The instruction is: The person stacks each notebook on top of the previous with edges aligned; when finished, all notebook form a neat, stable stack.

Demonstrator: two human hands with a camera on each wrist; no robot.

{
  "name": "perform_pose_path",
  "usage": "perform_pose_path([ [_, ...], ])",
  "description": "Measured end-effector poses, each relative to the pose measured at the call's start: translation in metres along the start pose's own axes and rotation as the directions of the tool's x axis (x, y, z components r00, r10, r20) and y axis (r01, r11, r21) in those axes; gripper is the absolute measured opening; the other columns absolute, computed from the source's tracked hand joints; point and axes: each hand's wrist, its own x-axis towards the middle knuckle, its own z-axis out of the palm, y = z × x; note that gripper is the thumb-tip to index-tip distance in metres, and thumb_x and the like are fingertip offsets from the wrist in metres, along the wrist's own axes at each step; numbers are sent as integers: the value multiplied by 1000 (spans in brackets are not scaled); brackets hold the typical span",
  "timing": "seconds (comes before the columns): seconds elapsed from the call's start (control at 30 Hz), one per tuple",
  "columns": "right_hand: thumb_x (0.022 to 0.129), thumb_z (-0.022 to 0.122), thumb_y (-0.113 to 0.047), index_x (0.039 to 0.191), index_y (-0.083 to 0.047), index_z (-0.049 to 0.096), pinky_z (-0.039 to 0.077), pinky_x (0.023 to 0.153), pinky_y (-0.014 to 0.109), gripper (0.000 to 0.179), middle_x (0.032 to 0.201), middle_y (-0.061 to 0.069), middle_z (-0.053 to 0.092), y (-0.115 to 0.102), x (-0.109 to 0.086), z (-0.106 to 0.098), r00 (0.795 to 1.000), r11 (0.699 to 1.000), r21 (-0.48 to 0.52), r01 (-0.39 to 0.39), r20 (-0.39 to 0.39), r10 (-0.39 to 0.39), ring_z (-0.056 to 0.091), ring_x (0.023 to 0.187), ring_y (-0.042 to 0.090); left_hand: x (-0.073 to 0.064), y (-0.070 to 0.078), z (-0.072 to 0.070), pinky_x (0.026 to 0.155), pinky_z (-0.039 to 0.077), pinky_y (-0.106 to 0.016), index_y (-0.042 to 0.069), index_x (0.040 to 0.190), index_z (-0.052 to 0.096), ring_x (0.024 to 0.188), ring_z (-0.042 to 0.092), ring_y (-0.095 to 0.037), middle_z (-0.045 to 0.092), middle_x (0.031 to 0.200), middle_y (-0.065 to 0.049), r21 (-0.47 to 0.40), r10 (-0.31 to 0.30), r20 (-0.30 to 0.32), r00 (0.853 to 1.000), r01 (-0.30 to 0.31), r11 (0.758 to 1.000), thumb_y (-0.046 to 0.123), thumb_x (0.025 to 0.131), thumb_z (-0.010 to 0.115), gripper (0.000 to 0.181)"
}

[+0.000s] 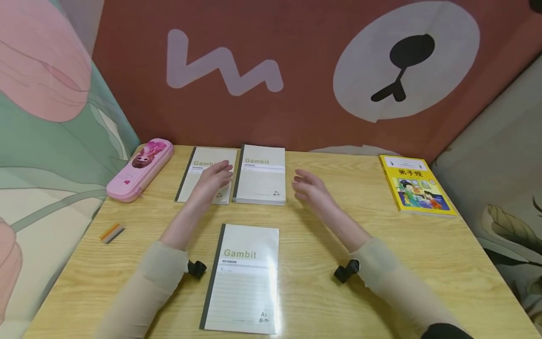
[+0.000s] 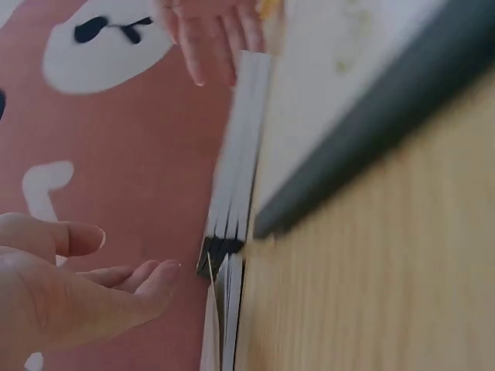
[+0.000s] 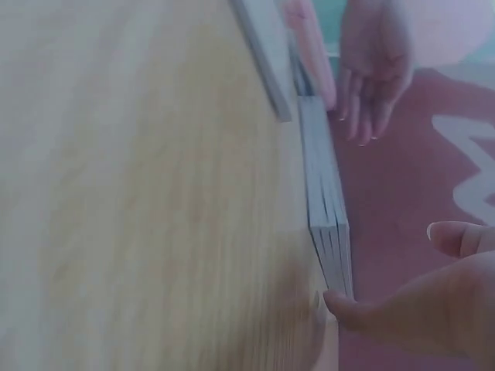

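My left hand (image 1: 210,181) hovers over the left notebook (image 1: 186,183), fingers loosely bent and holding nothing. Just right of that notebook is a stack of notebooks (image 1: 260,181) with dark spines and "Gambit" on the top cover. My right hand (image 1: 311,188) is held to the right of the stack, palm facing it, also with nothing in its grasp. In the right wrist view the stack's layered edges (image 3: 332,247) show near the right fingertips; whether they touch cannot be told. Between my forearms, nearer to me, lies a single Gambit notebook (image 1: 241,287).
A pink pencil case (image 1: 141,169) lies at the back left of the wooden table (image 1: 330,310). In front of it is a small striped orange and grey piece (image 1: 112,233). A yellow picture book (image 1: 417,186) lies at the back right. A brown wall (image 1: 305,94) stands behind the table.
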Motion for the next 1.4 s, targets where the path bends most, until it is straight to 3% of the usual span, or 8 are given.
perform_pose_path([
  [0.13, 105, 52, -11, 163, -4, 20, 31, 128, 53, 67, 169, 22, 22, 3, -16, -7, 1000, 996, -88, -15, 20, 17, 31, 155, 38, -14, -3, -2, 123, 42, -44, 6, 162, 29, 147, 47, -30, 44, 162, -15, 126, 24, -4, 1000, -23, 992, 20, 108, 46, 58],
  [0.3, 104, 53, -13, 163, -3, 21, 35, 126, 54, 67, 169, 22, 24, 6, -36, -11, 999, 986, -162, -26, 42, 33, 32, 154, 40, -35, -10, -4, 117, 47, -49, 4, 160, 33, 138, 56, -38, 50, 156, -19, 316, 56, 41, 998, -66, 947, 22, 108, 47, 57],
  [0.5, 104, 56, -17, 163, -5, 24, 39, 123, 54, 69, 169, 21, 26, 10, -60, -6, 995, 973, -228, -38, 78, 57, 35, 152, 41, -58, -15, -7, 111, 52, -50, 1, 159, 34, 136, 56, -38, 52, 153, -23, 405, 80, 82, 993, -107, 908, 21, 109, 45, 55],
  [0.6, 104, 57, -20, 163, -4, 23, 42, 121, 54, 70, 169, 21, 26, 13, -73, -1, 993, 969, -245, -31, 104, 58, 35, 152, 41, -67, -16, -7, 109, 54, -50, 0, 159, 33, 137, 55, -39, 51, 153, -24, 441, 62, 108, 992, -104, 891, 22, 110, 43, 55],
  [0.87, 104, 56, -23, 161, -1, 24, 48, 115, 55, 69, 168, 23, 26, 19, -101, 16, 991, 981, -184, -64, 108, 85, 33, 153, 43, -92, -22, -4, 105, 57, -48, 1, 163, 22, 143, 46, -45, 37, 161, -28, 471, -50, 130, 990, -18, 882, 24, 109, 42, 62],
  [1.03, 103, 56, -26, 161, 0, 24, 50, 113, 55, 71, 167, 24, 28, 21, -116, 29, 988, 985, -129, -118, 82, 129, 30, 153, 45, -104, -22, -4, 101, 60, -45, -2, 162, 22, 147, 38, -49, 30, 163, -32, 428, -121, 140, 983, 50, 902, 24, 110, 39, 61],
  [1.17, 103, 56, -29, 161, 1, 23, 50, 112, 57, 73, 169, 23, 22, 22, -127, 43, 985, 985, -90, -144, 81, 151, 25, 155, 45, -108, -21, -3, 97, 61, -43, -3, 162, 21, 147, 40, -48, 25, 165, -32, 410, -171, 144, 975, 98, 907, 25, 110, 38, 61],
  [1.4, 102, 58, -31, 161, 3, 17, 48, 112, 63, 80, 170, 25, 13, 21, -140, 64, 983, 987, -33, -155, 94, 158, 16, 157, 46, -109, -20, 2, 83, 65, -38, -7, 160, 22, 144, 41, -50, 23, 163, -35, 373, -191, 154, 969, 122, 920, 21, 109, 38, 60],
])
